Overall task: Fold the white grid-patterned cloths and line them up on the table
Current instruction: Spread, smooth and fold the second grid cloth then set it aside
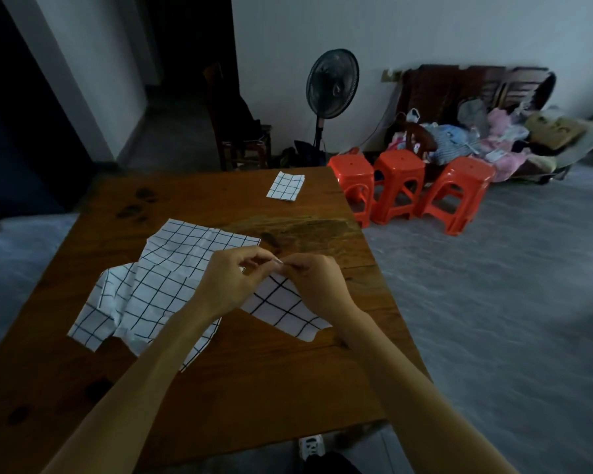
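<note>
At table centre: both hands pinching one corner of a cloth.
Left hand [231,280]: fingers closed on cloth [281,307] corner.
Right hand [317,278]: same pinch, fingertips touching the left's.
Risk: corners slipping out of line, giving a skewed fold; loose pile [154,289] just beside, likely to snag.
Look: white, dark grid, creased.
Folded cloth [286,186]: far edge of table [254,388].

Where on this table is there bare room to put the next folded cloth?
Bare wood lies left of the folded cloth along the far edge of the table, and along the near edge. The middle is crowded: unfolded cloths and both hands.
</note>
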{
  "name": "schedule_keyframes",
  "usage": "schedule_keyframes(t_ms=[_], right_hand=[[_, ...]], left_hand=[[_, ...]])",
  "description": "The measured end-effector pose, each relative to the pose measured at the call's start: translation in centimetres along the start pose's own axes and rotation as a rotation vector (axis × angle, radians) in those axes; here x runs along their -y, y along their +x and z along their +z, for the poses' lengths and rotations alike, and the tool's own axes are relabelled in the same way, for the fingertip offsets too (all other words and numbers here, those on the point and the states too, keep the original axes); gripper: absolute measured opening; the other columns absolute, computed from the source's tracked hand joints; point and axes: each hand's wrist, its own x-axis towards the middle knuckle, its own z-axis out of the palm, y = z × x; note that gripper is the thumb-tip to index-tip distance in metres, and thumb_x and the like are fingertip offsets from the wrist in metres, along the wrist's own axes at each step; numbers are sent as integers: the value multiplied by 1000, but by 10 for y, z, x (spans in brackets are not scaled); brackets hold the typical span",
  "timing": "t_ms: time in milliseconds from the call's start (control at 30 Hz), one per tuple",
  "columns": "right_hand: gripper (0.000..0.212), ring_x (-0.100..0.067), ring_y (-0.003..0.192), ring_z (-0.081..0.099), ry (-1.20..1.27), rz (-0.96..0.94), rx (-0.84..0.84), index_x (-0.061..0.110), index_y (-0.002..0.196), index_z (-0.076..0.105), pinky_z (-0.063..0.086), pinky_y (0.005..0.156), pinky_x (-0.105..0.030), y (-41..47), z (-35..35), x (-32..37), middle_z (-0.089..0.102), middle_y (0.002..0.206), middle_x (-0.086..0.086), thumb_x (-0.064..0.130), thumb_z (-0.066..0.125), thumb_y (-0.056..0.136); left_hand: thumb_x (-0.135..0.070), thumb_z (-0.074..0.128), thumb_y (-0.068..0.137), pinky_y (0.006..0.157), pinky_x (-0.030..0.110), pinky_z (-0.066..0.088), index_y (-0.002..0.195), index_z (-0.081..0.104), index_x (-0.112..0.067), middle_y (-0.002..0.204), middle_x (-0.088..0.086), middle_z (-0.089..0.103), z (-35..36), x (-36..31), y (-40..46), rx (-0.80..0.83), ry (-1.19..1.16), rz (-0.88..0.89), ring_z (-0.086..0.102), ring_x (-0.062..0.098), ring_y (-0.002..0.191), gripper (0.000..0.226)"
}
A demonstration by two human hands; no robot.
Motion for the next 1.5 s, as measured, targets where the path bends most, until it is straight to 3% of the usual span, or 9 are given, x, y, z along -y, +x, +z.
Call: schedule_keyframes(t_ms=[233,367,533,633,733,833,1033,1333,1500], right_hand=[[22,-10,49,49,-27,-23,53,23,78,71,33,45,-22,0,-1,-1,56,56,10,30,60,95],[43,-1,50,48,-81,66,54,42,61,40,28,46,-15,-15,-2,-26,41,51,16,27,56,98],[30,-2,58,59,-166,221,196,32,71,59,51,58,-26,-33,-7,-61,61,64,13,35,50,99],[27,-7,63,62,-163,306,179,26,80,62,54,62,-37,-34,-8,-73,65,71,9,38,48,99],[16,0,77,61,-45,250,125,26,108,63,49,64,-20,-17,-2,-48,64,93,15,33,52,98],[36,-11,101,61,-27,55,116,16,131,56,50,83,-24,8,9,-10,63,118,2,20,59,95],[31,-7,55,46,-14,-15,139,10,77,60,34,51,-14,16,18,-1,55,66,1,27,50,101],[29,-8,50,49,-118,118,276,21,86,65,29,45,-16,-21,33,-50,54,64,8,40,48,99],[24,-13,64,62,-202,276,332,36,74,55,51,57,-29,-34,29,-54,63,73,9,39,53,98]], left_hand=[[-18,59,92,60,10,43,85,64,-19,73,-14,60,4,6,2,-133,12,-38,57,0,71,9],[-18,56,94,55,20,43,89,63,-16,72,-3,61,-5,16,4,-257,47,-65,55,10,66,9],[-19,54,95,56,13,42,95,63,-11,79,-12,56,-37,29,10,-377,113,-80,52,2,68,11],[-21,55,94,61,19,45,95,64,-15,82,-8,61,-42,29,15,-212,219,-24,53,0,72,11],[-22,55,94,61,21,47,91,64,-20,80,-9,62,-30,28,13,-125,216,-10,56,2,71,9],[-19,57,94,61,11,43,87,61,-27,77,-16,60,-19,25,10,-45,145,4,58,0,72,11],[-24,59,91,71,9,39,89,63,-25,84,-22,60,-24,20,15,-66,91,6,56,-2,83,5],[-20,58,93,66,17,46,88,63,-23,80,-18,61,-32,35,5,-190,116,-59,58,6,76,8],[-22,57,94,66,24,45,87,65,-21,76,-15,61,-38,32,-8,-129,189,-53,57,5,73,10]])
